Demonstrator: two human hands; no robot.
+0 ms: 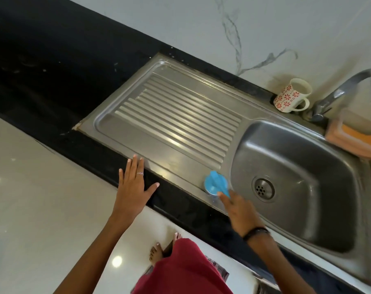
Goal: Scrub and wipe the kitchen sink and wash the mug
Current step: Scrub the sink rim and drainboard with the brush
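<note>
Gripping a blue scrub brush [216, 183] by its handle, my right hand [239, 211] presses the round head down on the near rim of the steel sink [180, 166], just left of the basin; a dark band circles that wrist. My left hand [134, 187] lies flat and open on the black counter edge [108, 160], fingers spread, holding nothing, fingertips just reaching the steel; a ring sits on one finger. Below the hands I see a red garment [184, 270], bare toes and a pale glossy floor [31, 198].

Past the brush, the ribbed drainboard [174, 122] stretches left and the basin [297, 177] sinks to the right, its round drain [263, 190] near my knuckles; both look bare of dishes. Farther back, the mug [291, 95] stands on the counter strip behind the sink, white with red flower prints, handle toward the tap [337, 92]; right of the tap sits an orange sponge [354, 139] in a pinkish holder on the basin's far rim. I can read no brand or writing on anything. A veined white marble wall [222, 28] closes the scene.
</note>
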